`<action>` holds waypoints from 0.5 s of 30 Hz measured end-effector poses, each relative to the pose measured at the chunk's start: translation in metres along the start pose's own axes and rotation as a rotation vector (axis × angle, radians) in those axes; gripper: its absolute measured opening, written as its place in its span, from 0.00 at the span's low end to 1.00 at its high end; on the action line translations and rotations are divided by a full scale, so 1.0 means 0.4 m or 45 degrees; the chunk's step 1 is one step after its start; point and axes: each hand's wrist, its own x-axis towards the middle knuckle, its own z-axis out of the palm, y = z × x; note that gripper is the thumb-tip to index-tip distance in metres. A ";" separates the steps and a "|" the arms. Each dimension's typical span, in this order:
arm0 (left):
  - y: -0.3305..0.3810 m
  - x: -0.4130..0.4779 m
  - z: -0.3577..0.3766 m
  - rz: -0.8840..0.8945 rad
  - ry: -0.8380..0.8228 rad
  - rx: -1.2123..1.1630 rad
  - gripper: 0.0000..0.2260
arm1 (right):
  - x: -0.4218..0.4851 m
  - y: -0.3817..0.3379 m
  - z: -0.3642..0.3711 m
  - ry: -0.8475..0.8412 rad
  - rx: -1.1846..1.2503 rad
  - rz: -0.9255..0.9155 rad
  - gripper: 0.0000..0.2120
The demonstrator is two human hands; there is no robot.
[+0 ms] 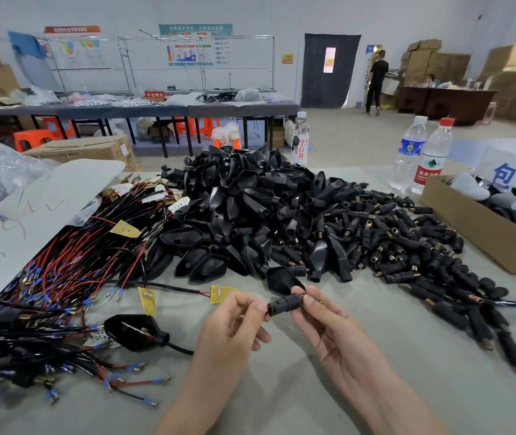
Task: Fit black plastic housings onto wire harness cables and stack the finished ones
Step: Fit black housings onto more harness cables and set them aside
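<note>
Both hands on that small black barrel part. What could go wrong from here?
1. The barrel part is only pinched at its ends by the left hand and right hand; dropped, it could get lost among the look-alike pile.
2. The tangled wires lie near the left forearm and might snag.

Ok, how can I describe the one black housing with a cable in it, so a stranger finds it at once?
Start at the pile of black housings in the middle of the table. Move toward the person, left of the left hand, beside the wires. One housing lies alone, and unlike the piled ones, a black cable comes out of its neck.
</note>
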 end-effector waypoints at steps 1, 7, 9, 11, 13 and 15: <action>0.003 0.000 -0.001 -0.018 0.005 -0.049 0.07 | 0.000 -0.001 0.001 0.000 -0.004 -0.004 0.08; 0.005 0.001 -0.002 -0.030 -0.042 -0.033 0.08 | -0.001 0.000 0.003 0.017 0.008 0.001 0.13; -0.002 0.001 -0.002 -0.012 -0.037 0.044 0.08 | -0.001 0.003 0.003 0.024 0.015 0.009 0.16; -0.010 -0.001 -0.001 0.005 -0.047 0.117 0.07 | -0.002 0.004 0.002 0.021 0.021 0.008 0.18; -0.017 -0.001 -0.001 0.031 -0.044 0.178 0.06 | -0.003 0.002 -0.001 0.010 0.014 0.004 0.19; -0.020 0.003 -0.003 0.030 -0.037 0.171 0.05 | -0.003 -0.001 -0.003 -0.003 -0.003 0.005 0.19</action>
